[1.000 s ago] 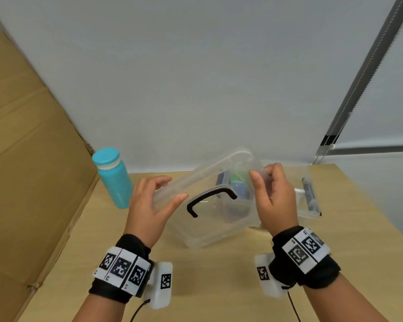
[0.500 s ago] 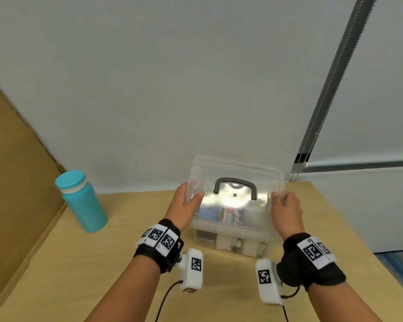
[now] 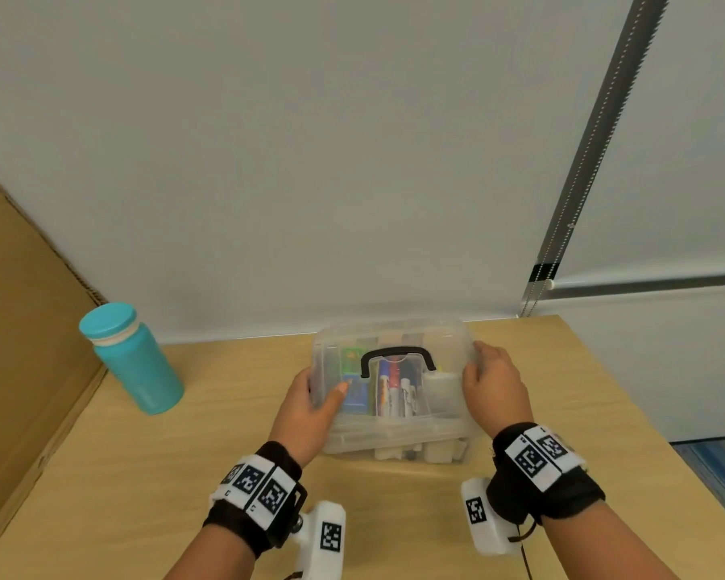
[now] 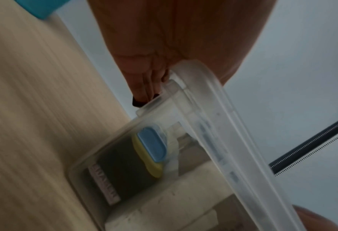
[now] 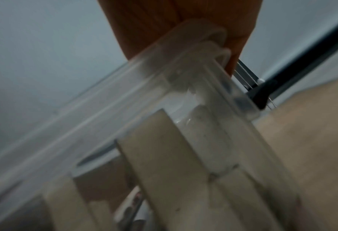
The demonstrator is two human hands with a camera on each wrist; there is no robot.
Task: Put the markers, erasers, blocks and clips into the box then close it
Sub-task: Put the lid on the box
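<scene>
A clear plastic box [image 3: 396, 439] stands on the wooden table, holding markers [image 3: 394, 393], pale blocks [image 3: 436, 452] and a blue-and-yellow eraser [image 4: 152, 148]. Its clear lid [image 3: 394, 334] with a black handle [image 3: 396, 355] lies over the box. Whether it is snapped down I cannot tell. My left hand [image 3: 306, 408] grips the lid's left edge with the thumb on top. My right hand [image 3: 494, 387] grips the right edge. In the wrist views, fingers curl around the lid rim [image 4: 213, 125] and the lid's other end [image 5: 164, 81], over blocks [image 5: 164, 164].
A teal bottle [image 3: 132, 357] stands left of the box. A cardboard sheet [image 3: 26, 328] leans along the table's left side. The wall runs just behind the box. The table [image 3: 185, 475] ends at its right edge near my right forearm.
The lid was tilted and held up in front of the box. Both hands have turned it flat and lowered it over the box. The view has tipped up.
</scene>
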